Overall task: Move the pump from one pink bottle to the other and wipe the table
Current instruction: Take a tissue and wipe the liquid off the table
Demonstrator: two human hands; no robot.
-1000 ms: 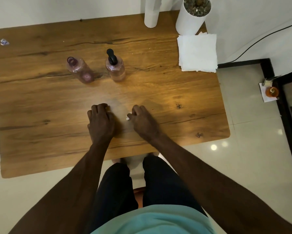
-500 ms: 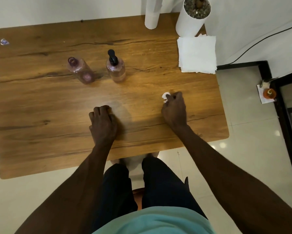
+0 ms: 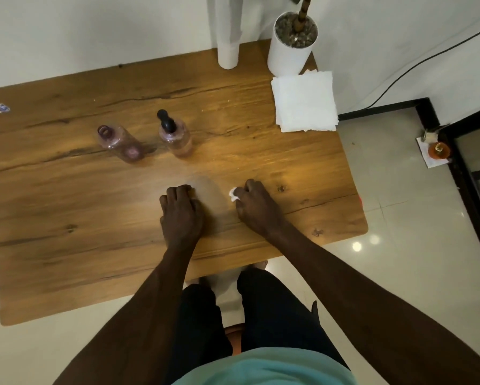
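Note:
Two pink bottles stand on the wooden table (image 3: 66,207). The left pink bottle (image 3: 120,143) has an open neck and leans toward me. The right pink bottle (image 3: 176,137) carries the black pump (image 3: 165,121). My right hand (image 3: 257,207) presses a small crumpled white tissue (image 3: 234,194) onto the tabletop near the front edge. My left hand (image 3: 181,215) rests on the table beside it with curled fingers and holds nothing. A faint damp patch (image 3: 208,190) lies between the hands.
A stack of white napkins (image 3: 305,102) lies at the back right corner, behind it a white plant pot (image 3: 290,50) and a white roll (image 3: 227,48). A small wrapper (image 3: 3,108) sits at the far left. An orange object (image 3: 439,150) stands on the floor.
My right hand swept the tissue out to the right, then back left toward the left hand. The left hand and both bottles stayed in place.

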